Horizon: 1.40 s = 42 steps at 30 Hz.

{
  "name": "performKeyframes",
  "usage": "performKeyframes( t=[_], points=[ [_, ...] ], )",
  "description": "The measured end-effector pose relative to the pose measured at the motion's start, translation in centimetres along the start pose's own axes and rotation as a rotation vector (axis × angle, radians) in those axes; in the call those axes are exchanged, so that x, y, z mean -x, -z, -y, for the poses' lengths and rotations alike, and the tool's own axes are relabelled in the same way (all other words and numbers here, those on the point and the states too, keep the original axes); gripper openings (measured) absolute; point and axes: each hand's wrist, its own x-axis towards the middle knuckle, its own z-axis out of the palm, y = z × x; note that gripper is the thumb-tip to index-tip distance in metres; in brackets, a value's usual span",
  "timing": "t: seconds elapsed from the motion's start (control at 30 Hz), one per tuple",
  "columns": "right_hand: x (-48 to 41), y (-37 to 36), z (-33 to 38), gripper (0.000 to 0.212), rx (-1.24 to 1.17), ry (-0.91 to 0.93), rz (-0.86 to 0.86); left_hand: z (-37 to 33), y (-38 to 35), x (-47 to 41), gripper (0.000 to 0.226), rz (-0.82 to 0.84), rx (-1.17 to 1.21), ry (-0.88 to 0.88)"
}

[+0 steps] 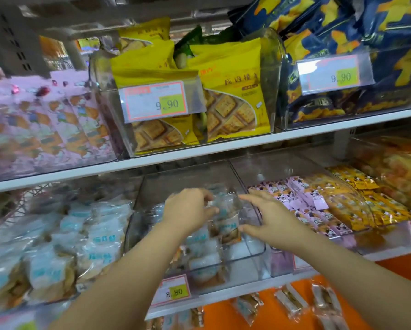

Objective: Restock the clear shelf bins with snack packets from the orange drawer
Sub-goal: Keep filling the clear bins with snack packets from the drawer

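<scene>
White shelves (223, 145) run across in front of me, one above the other, with see-through boxes in rows on them. On the lower shelf, right in the middle, is the clear bin (254, 254) I am reaching into. It is partly full of pale blue snack packets (204, 260), piled at its left side and front. Below that shelf is the orange drawer (271, 315), with a few loose packets (291, 301) lying in it. Up above, yellow cracker bags (235, 96) stand in a bin of their own.

Both my arms go into the clear bin. Between my hands is a small bunch (226, 211) of the pale blue packets. My left grip (188, 211) is curled on the bunch, fingers over the top and thumb pushing on its side, so it pinches it. My right grip (274, 220) is spread wide with the fingers straight. Its thumb touches the low end of the bunch and its pointing finger sticks out near the top.

On the front of the bin hangs a little price tag (173, 292).
</scene>
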Motion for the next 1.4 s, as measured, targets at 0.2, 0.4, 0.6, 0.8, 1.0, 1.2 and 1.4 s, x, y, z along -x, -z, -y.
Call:
performKeyframes(
  t=[0.2,0.4,0.6,0.8,1.0,1.2,1.4],
  points=[
    [1.1,-0.2,3.1,0.043,0.181,0.182,-0.12,6.0,3.6,3.4,0.052,0.226,-0.136,0.001],
    [2.8,-1.5,4.7,0.032,0.262,0.224,-0.07,6.5,3.0,5.6,0.087,0.424,-0.279,0.024],
    [4.2,-0.6,3.5,0.039,0.163,0.093,-0.084,6.5,4.3,5.7,0.071,0.241,-0.221,0.002],
    [4.0,0.1,2.9,0.036,0.117,0.106,-0.072,3.0,6.1,4.8,0.014,0.024,0.552,0.014],
    [2.9,4.2,1.7,0.027,-0.084,-0.086,-0.324,-0.2,-0.6,1.1,0.017,0.033,0.672,0.097],
    [3.2,2.5,1.7,0.05,-0.053,-0.087,0.006,-0.6,-3.7,-0.6,0.017,0.137,0.322,-0.058],
    [2.9,2.3,1.9,0.044,-0.125,-0.088,-0.039,-3.1,-5.6,-1.1,0.022,0.135,-0.184,-0.182]
  ],
)
